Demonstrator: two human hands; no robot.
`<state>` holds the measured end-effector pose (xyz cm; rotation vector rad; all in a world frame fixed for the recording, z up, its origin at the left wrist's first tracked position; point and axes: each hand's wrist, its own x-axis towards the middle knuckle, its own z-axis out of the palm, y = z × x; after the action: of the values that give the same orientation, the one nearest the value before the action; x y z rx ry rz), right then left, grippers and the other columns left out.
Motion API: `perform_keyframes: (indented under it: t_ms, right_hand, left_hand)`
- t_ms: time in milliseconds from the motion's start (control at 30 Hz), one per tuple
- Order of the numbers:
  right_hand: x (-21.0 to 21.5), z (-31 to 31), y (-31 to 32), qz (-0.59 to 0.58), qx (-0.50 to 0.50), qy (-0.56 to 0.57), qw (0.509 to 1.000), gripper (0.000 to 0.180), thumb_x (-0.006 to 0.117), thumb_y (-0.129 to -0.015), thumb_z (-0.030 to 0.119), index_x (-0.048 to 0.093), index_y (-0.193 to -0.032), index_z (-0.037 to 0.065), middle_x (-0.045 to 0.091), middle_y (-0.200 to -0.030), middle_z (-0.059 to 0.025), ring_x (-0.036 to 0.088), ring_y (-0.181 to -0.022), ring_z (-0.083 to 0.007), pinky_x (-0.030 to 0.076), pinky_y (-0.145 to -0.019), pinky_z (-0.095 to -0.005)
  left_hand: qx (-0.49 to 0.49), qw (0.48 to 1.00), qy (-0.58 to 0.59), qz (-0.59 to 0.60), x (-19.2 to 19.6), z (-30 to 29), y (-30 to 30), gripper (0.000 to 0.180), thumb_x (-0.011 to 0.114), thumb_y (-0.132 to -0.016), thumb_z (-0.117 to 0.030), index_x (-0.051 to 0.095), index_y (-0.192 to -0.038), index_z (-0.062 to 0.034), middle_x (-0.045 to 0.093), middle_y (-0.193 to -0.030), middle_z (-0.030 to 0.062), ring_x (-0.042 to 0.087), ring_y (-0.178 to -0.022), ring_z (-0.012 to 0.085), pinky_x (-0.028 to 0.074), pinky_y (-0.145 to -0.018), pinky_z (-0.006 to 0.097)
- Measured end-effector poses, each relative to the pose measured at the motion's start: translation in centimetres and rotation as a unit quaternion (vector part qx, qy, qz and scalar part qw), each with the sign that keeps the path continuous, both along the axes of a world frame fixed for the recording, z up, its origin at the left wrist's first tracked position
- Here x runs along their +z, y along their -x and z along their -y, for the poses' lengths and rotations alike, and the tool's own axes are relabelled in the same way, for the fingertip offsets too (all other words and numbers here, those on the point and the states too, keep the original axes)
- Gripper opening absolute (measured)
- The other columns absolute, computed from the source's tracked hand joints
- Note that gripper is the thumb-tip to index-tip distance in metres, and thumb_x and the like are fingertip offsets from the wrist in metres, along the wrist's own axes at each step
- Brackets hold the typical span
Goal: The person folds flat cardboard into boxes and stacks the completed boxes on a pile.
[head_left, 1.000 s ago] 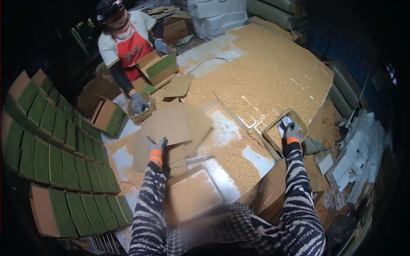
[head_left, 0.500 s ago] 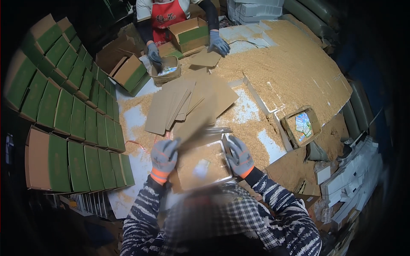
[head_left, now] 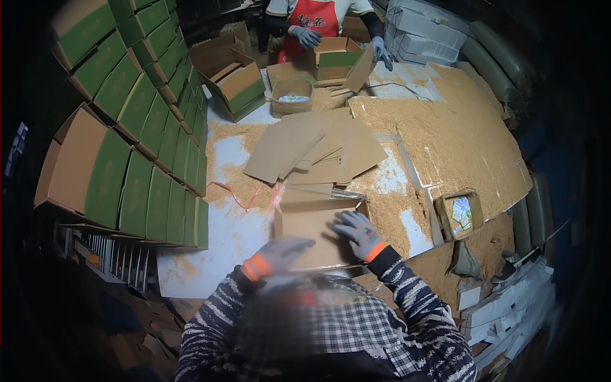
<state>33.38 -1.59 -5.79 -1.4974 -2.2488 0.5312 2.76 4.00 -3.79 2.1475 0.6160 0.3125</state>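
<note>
Box (head_left: 312, 232): lying flat under both hands.
Left hand (head_left: 280, 253): blurry, cannot tell fingers.
Right hand (head_left: 358, 233): fingers spreading open, pressing box's 3 o'clock side.

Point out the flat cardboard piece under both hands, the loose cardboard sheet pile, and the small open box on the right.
flat cardboard piece (head_left: 312, 229), head view, bare middle
cardboard sheet pile (head_left: 299, 143), head view, top sheet
small open box (head_left: 459, 215), head view, inside

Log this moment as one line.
left hand: on cardboard box | right hand: on box top | loose cardboard sheets beyond

left hand (head_left: 280, 253) flat, right hand (head_left: 358, 233) spread (gloved)
</note>
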Motion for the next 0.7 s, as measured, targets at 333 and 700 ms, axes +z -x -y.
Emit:
perform_keyframes:
  t_ms: [333,700]
  right_hand:
    - [-14.0,0.2,-4.7,-0.221,-0.168,0.312,0.909,0.093,0.073,-0.082,0.048,0.027,-0.15,0.004,0.052,-0.137,-0.0201,0.051,-0.124,-0.0264,0.043,-0.101,-0.0344]
    - [-1.5,-1.1,4.8,-0.547,-0.133,0.157,0.811,0.076,0.065,-0.088,0.019,0.025,-0.152,0.007,0.043,-0.144,-0.0152,0.046,-0.128,-0.0265,0.04,-0.105,-0.0379]
  left_hand:
    - [0.338,0.905,0.239,0.099,-14.2,2.3,-0.7,0.079,0.071,-0.088,-0.032,0.03,-0.148,-0.0011,0.048,-0.142,0.018,0.046,-0.129,0.0232,0.041,-0.104,0.035]
    - [0.368,0.822,0.259,0.348,-8.0,3.3,5.9,0.056,0.05,-0.099,-0.025,0.034,-0.147,-0.0006,0.045,-0.145,0.0129,0.04,-0.134,0.0253,0.033,-0.111,0.041]
